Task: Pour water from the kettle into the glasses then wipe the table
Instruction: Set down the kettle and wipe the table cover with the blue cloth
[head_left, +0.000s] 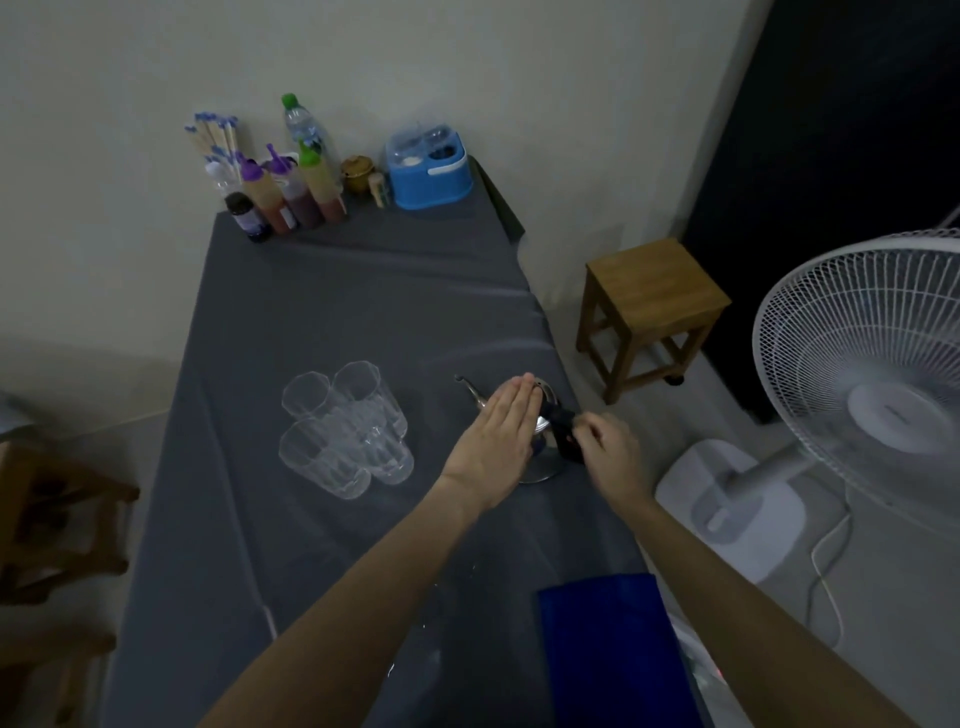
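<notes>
A shiny metal kettle (544, 457) with a thin curved spout and a black handle stands near the right edge of the grey-clothed table (332, 312). My left hand (498, 431) lies flat on the kettle's lid, fingers straight and together. My right hand (608, 449) is closed around the black handle. Several clear empty glasses (345, 428) stand clustered to the left of the kettle. A blue cloth (608, 649) lies folded at the table's near right corner.
Sauce bottles (283, 200), a water bottle (304, 127), chopsticks, a small brown pot and a blue condiment caddy (428, 169) line the far end by the wall. A wooden stool (649, 306) and a white standing fan (862, 384) stand on the floor to the right.
</notes>
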